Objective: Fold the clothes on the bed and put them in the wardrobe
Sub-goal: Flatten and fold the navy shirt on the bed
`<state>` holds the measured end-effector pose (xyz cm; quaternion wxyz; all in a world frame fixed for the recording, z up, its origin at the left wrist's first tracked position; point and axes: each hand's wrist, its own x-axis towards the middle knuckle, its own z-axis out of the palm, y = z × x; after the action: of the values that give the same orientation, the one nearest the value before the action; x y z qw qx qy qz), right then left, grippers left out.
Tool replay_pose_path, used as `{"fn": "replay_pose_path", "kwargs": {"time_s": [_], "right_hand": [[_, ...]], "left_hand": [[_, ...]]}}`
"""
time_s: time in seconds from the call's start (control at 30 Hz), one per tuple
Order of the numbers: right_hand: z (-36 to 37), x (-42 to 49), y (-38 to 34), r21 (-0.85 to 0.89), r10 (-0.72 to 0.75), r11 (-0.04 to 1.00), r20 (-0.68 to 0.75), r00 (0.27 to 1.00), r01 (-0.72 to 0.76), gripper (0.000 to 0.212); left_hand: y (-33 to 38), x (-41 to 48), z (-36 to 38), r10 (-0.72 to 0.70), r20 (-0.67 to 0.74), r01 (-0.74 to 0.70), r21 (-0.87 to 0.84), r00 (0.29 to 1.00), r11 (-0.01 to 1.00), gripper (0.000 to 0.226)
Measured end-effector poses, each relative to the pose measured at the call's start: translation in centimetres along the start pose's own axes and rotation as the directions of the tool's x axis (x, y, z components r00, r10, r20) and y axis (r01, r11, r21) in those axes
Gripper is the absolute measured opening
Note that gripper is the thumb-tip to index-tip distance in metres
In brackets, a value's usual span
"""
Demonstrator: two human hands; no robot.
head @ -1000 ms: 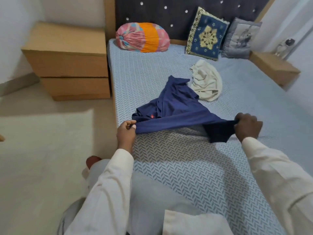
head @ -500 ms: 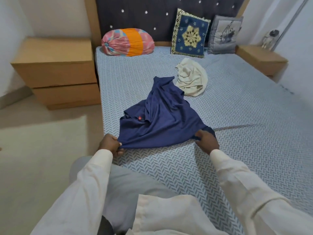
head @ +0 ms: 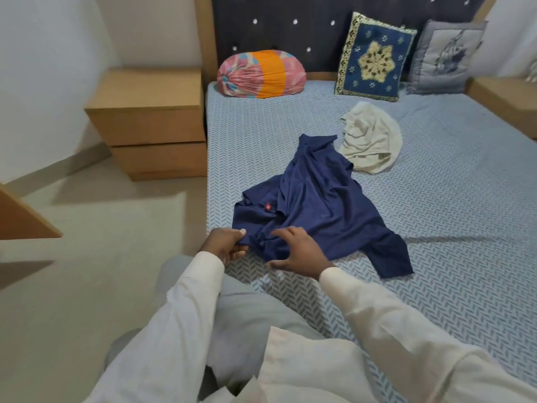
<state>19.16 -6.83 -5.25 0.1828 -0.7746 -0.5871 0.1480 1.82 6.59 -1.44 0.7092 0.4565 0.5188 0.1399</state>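
Across the bed lies a rumpled navy shirt. My left hand pinches its near edge; my right hand lies spread on it.

Bare bed sheet open right of navy shirt. Cream garment blocks far side, just beside shirt's upper tip, possibly touching. Bolster, blue cushion, grey cushion line headboard. Nightstand flanks bed's left edge; floor before it open.

Navy shirt — soft matt knit cloth, creased. Cream garment — matt crumpled cloth. Bed sheet — woven cloth, herringbone print. Nightstand — smooth matt wood laminate. Headboard — dark tufted fabric.
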Motion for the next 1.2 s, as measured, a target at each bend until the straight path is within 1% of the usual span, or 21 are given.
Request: {"fn": "replay_pose_path", "kwargs": {"time_s": [0.07,0.1,0.13,0.2,0.23,0.3,0.4,0.47,0.53,0.67,0.73,0.83,0.87,0.9,0.93,0.97,1.0,1.03,1.07,1.13,1.2], "right_hand": [[1.7,1.8,-2.5,-0.007,-0.04,0.999,-0.034,0.999,0.04,0.05],[2.2,2.5,-3.2,0.077,-0.01,0.997,-0.073,0.997,0.016,0.034],[2.6,3.4,-3.5,0.228,0.046,0.973,-0.093,0.995,-0.024,0.019],[2.1,4.5,-3.6,0.542,0.135,0.834,-0.027,0.99,-0.099,0.009],[1.6,4.9,-3.5,0.649,0.147,0.748,0.045,0.988,-0.14,0.01],[0.2,5.2,-3.2,0.764,0.156,0.607,0.154,0.976,-0.218,0.013],[-1.8,5.1,-3.2,0.838,0.127,0.47,0.246,0.961,-0.277,0.019],[-2.8,4.9,-3.3,0.835,0.113,0.444,0.306,0.945,-0.324,0.019],[-3.5,4.9,-3.6,0.807,0.135,0.45,0.361,0.923,-0.382,0.019],[-3.5,5.1,-3.9,0.784,0.19,0.431,0.404,0.895,-0.446,0.022],[-3.5,5.0,-4.0,0.783,0.186,0.434,0.407,0.894,-0.446,0.026],[-3.8,4.6,-4.1,0.814,0.126,0.427,0.377,0.918,-0.393,0.019],[-3.8,4.4,-3.9,0.794,0.117,0.497,0.338,0.934,-0.35,0.018],[-3.5,4.2,-3.2,0.699,0.127,0.654,0.276,0.953,-0.29,0.025],[-3.2,3.8,-2.3,0.495,0.152,0.837,0.203,0.967,-0.236,0.033],[-2.6,3.3,-1.0,0.231,0.175,0.952,0.129,0.976,-0.201,0.038],[-2.1,2.6,0.6,-0.026,0.193,0.981,0.064,0.979,-0.191,0.041],[-1.8,1.6,2.5,-0.223,0.209,0.953,-0.003,0.978,-0.204,0.043],[-2.0,0.5,4.5,-0.345,0.236,0.906,-0.07,0.969,-0.245,0.042],[-3.6,-1.5,8.8,-0.428,0.372,0.801,-0.19,0.908,-0.418,0.035],[-6.1,-3.1,12.8,-0.469,0.519,0.666,-0.267,0.812,-0.58,0.03]], "left_hand": [[0.3,-0.5,-0.1,0.051,0.022,-0.05,-0.063,0.998,0.997,0.015],[0.5,-0.7,-0.2,0.085,-0.002,-0.085,-0.108,0.996,0.99,0.017],[0.7,-0.7,-0.5,0.123,-0.065,-0.132,-0.166,0.99,0.977,0.017],[1.1,-0.7,-0.9,0.182,-0.22,-0.237,-0.262,0.958,0.935,0.014],[1.2,-0.7,-1.2,0.201,-0.284,-0.28,-0.277,0.938,0.919,0.014],[1.1,-0.5,-1.3,0.235,-0.321,-0.314,-0.221,0.917,0.923,0.013],[0.6,0.0,-0.8,0.336,-0.251,-0.344,0.012,0.908,0.939,0.011],[0.4,0.2,-0.4,0.433,-0.186,-0.401,0.189,0.882,0.896,0.01],[0.3,0.0,0.0,0.5,-0.117,-0.448,0.303,0.858,0.841,0.011],[0.1,-0.4,0.4,0.482,0.017,-0.455,0.364,0.876,0.813,0.016],[0.0,-0.4,0.4,0.503,0.032,-0.465,0.435,0.864,0.771,0.017],[0.2,-0.2,0.1,0.523,0.023,-0.497,0.35,0.852,0.794,0.015],[0.4,-0.1,0.0,0.526,0.008,-0.502,0.31,0.851,0.807,0.017],[0.5,-0.1,-0.1,0.529,-0.026,-0.503,0.274,0.848,0.82,0.02],[0.6,0.0,-0.1,0.533,-0.079,-0.504,0.239,0.842,0.83,0.021],[0.7,0.1,0.0,0.535,-0.145,-0.505,0.2,0.832,0.84,0.021],[0.7,0.2,-0.1,0.532,-0.214,-0.504,0.175,0.819,0.846,0.021],[0.8,0.4,-0.3,0.527,-0.273,-0.497,0.176,0.805,0.85,0.021],[0.8,0.5,-0.7,0.53,-0.327,-0.489,0.205,0.782,0.848,0.022],[0.5,1.1,-1.9,0.548,-0.413,-0.466,0.288,0.728,0.836,0.031],[0.4,1.3,-2.7,0.554,-0.455,-0.454,0.317,0.697,0.833,0.033]]}}
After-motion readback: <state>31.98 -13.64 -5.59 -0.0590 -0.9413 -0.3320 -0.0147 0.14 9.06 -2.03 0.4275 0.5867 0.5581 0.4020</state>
